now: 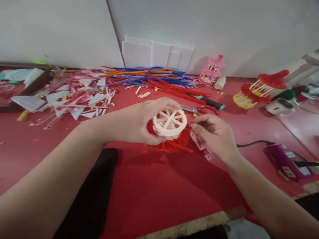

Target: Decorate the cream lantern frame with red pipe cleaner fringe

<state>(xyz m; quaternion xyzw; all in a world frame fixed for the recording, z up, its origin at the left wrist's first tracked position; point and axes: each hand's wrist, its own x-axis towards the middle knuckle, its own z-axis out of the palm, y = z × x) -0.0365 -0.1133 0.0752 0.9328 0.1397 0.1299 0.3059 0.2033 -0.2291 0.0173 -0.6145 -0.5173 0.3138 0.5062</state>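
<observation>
My left hand [152, 119] is wrapped round a small craft tower with a cream spoked wheel [171, 123] facing up. Below the wheel, a red pleated skirt [183, 139] spreads out close to the table, and a red fuzzy stick [183, 147] pokes out towards the right. Just right of the wheel, my right hand [214, 134] has its thumb and fingers pinched together; what they hold, if anything, is too small to make out. Partly under that hand lies a pink patterned strip [200, 142]. Scissors [206, 109] with red handles lie behind both hands.
Fuzzy sticks [149, 76] lie heaped at the back, beside a knife [211, 102]. Scraps [74, 94] cover the left. Pink [211, 69] and red-yellow [259, 88] towers stand at the right, near a mug [280, 107] and a purple power strip [286, 161]. A black flat object [99, 186] lies front left.
</observation>
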